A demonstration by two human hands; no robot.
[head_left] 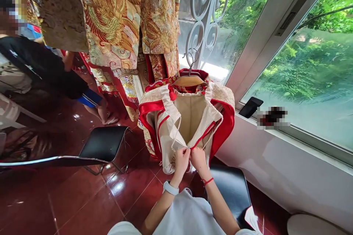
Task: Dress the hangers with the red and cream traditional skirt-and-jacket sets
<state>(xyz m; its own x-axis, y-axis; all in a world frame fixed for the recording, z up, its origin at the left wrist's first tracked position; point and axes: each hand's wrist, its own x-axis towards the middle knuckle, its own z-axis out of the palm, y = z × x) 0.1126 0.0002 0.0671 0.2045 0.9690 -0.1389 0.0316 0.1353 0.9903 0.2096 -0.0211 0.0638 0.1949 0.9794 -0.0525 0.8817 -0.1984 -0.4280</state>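
Observation:
In front of me a cream and red embroidered jacket (223, 97) hangs on a wooden hanger (190, 81), its front parted at the neck so the beige lining shows. My left hand (182, 159) pinches one front edge of the jacket at the middle of the opening. Right beside it, my right hand (198, 158) has its fingers closed on the opposite red-trimmed edge. The two hands nearly touch where the edges come together. Whatever small fastening lies between the fingertips is too small to make out. Thin cream cords dangle on both sides of the opening.
Gold-embroidered garments (113, 25) hang behind to the left. A black chair (103, 143) stands at left, another black seat (230, 187) at right. A phone (250, 107) leans on the window sill. A person in a dark shirt (41, 66) is at far left.

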